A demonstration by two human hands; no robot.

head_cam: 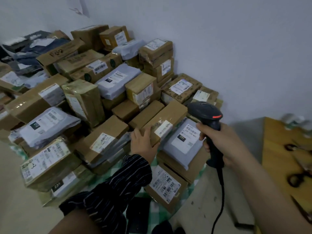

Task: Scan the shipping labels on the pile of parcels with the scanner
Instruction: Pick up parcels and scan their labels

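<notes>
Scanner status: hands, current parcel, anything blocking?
Right hand grips black corded handheld scanner. Left hand holds end of long brown cardboard box, white barcode label facing up. Nothing between scanner and label.

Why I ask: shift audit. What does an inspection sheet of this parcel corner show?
surface: floor, checked cloth under the front parcels.
job's things: pile of parcels, many labels visible; black scanner.
clutter: apparent scissors on a wooden board, right.
hands: left hand grips a long brown box; right hand grips the scanner.
cables: scanner cable hangs from its handle.
surroundings: pale wall behind.
</notes>
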